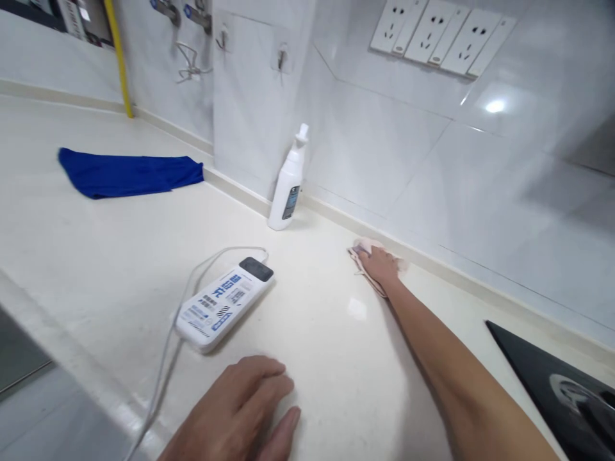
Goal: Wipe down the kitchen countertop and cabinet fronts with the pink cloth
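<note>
White stone-like slab, glossy under the light, makes up the bench in the head view, the only view there is. Near its back edge, the right hand is closed over a pale cloth, pressing it down; fabric shows past the fingers, and some fingertips are hidden. Held flat like this, the cloth probably keeps broad contact with the surface. The left hand grips nothing, fingers loosely bent and thumb apart; whether it touches the bench I cannot tell. It may be there for balance.

Just beyond it lies a white device, its cable looping round and over the near edge, perhaps to reach the wearer. A white bottle stands upright by the wall corner, likely kept clear of the arm's sweep, while a blue cloth lies well apart, leftward.
</note>
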`<state>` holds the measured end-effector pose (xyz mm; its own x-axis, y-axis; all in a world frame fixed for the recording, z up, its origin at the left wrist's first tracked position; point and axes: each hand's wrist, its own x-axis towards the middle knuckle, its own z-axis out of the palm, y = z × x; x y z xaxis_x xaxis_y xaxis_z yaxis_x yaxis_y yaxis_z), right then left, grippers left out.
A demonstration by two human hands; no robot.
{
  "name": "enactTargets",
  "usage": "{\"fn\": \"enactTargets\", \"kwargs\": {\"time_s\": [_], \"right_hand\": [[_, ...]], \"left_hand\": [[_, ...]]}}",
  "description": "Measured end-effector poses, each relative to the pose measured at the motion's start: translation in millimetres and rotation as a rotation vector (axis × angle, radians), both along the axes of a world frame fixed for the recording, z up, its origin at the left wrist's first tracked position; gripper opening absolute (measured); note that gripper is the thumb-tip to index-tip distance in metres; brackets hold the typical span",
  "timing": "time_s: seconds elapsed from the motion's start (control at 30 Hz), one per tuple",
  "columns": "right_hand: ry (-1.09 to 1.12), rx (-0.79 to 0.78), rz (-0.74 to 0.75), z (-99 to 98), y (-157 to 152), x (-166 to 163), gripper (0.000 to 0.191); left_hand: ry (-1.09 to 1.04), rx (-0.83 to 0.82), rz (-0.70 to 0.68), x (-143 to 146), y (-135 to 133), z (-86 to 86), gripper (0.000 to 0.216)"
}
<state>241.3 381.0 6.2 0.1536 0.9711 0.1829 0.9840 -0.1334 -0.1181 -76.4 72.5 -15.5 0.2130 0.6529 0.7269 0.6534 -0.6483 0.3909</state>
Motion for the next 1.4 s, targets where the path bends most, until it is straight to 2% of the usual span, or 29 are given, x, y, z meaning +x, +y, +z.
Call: {"fn": "enactTargets", "kwargs": {"time_s": [0.1, 0.2, 0.33, 0.47, 0.6, 0.83, 0.93, 1.1, 1.17, 1.23, 1.3, 1.4], "right_hand": [[0.010, -0.015, 0.195, 3.6, -11, -71, 0.064], [0.016, -0.036, 0.310, 7.6, -44, -120, 0.065], [0.021, -0.070, 0.404, 11.5, -104, -153, 0.064], [0.032, -0.069, 0.446, 12.2, -164, -167, 0.061], [0.036, -0.071, 0.480, 12.1, -219, -172, 0.059], [0.094, -0.140, 0.796, 13.8, -312, -167, 0.063], [0.152, -0.153, 0.871, 9.9, -348, -150, 0.060], [0.229, -0.095, 1.055, 6.0, -398, -100, 0.060], [0.284, -0.136, 1.086, 10.5, -407, -81, 0.061], [0.326, -0.179, 1.052, 15.7, -404, -71, 0.061], [0.315, -0.186, 1.016, 18.2, -388, -68, 0.058], [0.217, -0.182, 1.000, 15.0, -341, -74, 0.059]], "left_hand": [[-0.087, 0.051, 0.037, 2, -3, 2.3, 0.020], [-0.144, 0.102, 0.068, 4, -5, 4.0, 0.016], [-0.192, 0.121, 0.085, 4, -5, 5.2, 0.011], [-0.264, 0.079, 0.123, -1, -3, 4.0, 0.015], [-0.317, -0.033, 0.138, -5, 0, 3.4, 0.024], [-0.387, -0.133, 0.093, -9, 5, 5.1, 0.037], [-0.417, -0.190, 0.080, -14, 7, 7.5, 0.042], [-0.352, -0.244, 0.021, -14, 5, 13.0, 0.044], [-0.301, -0.273, 0.003, -11, 2, 14.7, 0.047], [-0.239, -0.293, -0.003, -7, -1, 15.6, 0.048], [-0.177, -0.291, -0.012, -5, -4, 15.5, 0.047], [-0.098, -0.250, -0.015, -3, -5, 12.8, 0.045]]}}
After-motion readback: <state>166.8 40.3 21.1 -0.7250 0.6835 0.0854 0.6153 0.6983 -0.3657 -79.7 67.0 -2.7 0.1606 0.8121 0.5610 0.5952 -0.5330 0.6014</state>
